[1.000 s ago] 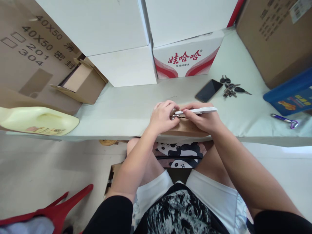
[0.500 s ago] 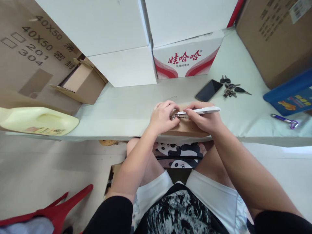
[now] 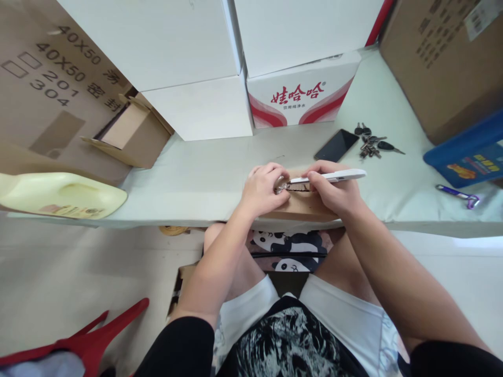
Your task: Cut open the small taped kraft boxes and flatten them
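Observation:
A brown cardboard box (image 3: 302, 209) lies at the table's front edge under both hands. My right hand (image 3: 338, 191) is closed around a white utility knife (image 3: 346, 174), its thin metal blade pointing left at the box top. Along the top runs a dark, ragged cut line (image 3: 301, 189), partly hidden by my fingers. With fingers curled, my left hand (image 3: 264, 187) grips a small, shiny, clear round object (image 3: 280, 184) at the cut's left end. The blade tip is close beside this object; whether they touch I cannot tell.
Behind the hands lie a black phone (image 3: 337, 145) and a bunch of keys (image 3: 369, 144). White boxes (image 3: 200, 110) stand at the back. A yellow jug (image 3: 66, 195) is at left; a blue container (image 3: 467, 152) and purple razor-like tool (image 3: 459, 196) are at right.
My right hand and the knife have slid a little to the right, showing more of the cut line. My left hand has stayed in place on the round object.

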Tool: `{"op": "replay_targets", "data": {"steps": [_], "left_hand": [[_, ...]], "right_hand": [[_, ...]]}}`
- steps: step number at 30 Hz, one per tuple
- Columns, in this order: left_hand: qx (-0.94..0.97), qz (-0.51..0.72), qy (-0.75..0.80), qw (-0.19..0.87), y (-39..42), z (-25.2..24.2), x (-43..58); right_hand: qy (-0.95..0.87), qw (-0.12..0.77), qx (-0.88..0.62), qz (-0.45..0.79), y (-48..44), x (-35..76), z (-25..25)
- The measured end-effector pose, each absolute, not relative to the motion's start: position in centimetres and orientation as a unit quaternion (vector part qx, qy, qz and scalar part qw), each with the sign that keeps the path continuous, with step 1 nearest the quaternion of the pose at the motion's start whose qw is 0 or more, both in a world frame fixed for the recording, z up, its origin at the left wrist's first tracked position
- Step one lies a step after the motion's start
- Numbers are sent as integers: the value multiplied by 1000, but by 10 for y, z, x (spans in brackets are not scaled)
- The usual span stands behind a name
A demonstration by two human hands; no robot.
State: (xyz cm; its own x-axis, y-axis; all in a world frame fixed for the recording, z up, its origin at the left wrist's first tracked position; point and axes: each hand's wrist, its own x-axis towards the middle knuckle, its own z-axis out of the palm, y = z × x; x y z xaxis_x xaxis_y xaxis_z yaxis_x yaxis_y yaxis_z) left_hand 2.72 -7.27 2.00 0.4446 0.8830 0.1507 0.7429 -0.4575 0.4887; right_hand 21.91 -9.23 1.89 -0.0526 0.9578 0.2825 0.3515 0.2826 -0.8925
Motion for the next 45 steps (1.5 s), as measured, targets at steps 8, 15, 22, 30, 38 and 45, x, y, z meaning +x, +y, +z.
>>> {"op": "replay_targets", "data": {"steps": [8, 15, 22, 30, 38, 45], "left_hand": [[830, 200, 488, 181, -73, 20, 27], [828, 198, 492, 183, -72, 20, 27], [831, 200, 487, 181, -72, 18, 27], [830, 197, 490, 182, -72, 19, 28], [831, 201, 486, 179, -70, 19, 28], [817, 216, 496, 199, -72, 17, 26]], "right_hand": [[-677, 421, -505, 331, -92, 218, 15], [-676, 413, -509, 336, -91, 218, 15], [-677, 402, -511, 346, -90, 218, 14], [-673, 420, -508, 337, -90, 216, 13], [-630, 471, -503, 357, -89, 218, 16], [-550, 519, -516, 402, -91, 222, 14]]}}
